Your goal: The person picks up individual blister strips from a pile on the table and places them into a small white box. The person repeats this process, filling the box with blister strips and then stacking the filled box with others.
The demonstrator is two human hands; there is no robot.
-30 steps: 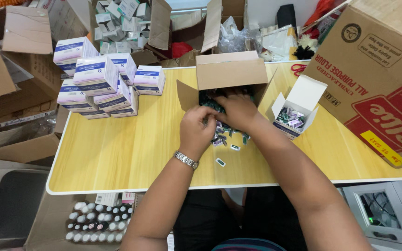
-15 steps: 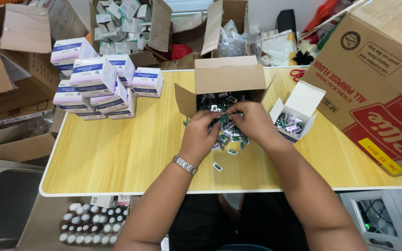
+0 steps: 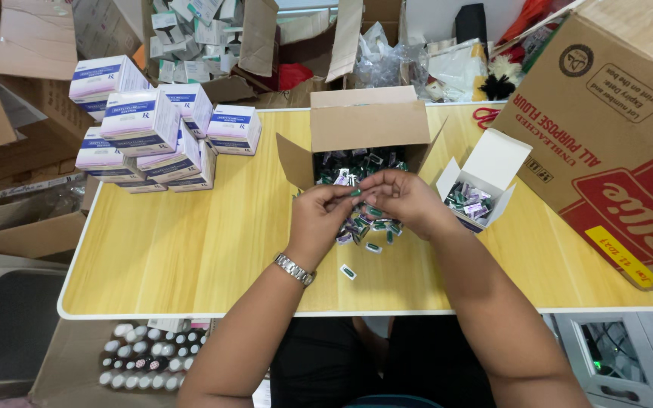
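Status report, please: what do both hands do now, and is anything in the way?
Left hand and right hand together, pinching one small green vial. Above loose vials, before open brown box. Small white box beside, nothing blocking.

Yellow table [image 3: 190,257], stacked boxes [image 3: 153,140], loose packets [image 3: 364,230]

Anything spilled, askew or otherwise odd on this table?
Yes. A few small green vials lie loose on the table, outside the brown box, below the left hand and right hand. The stack of white cartons sits unevenly.
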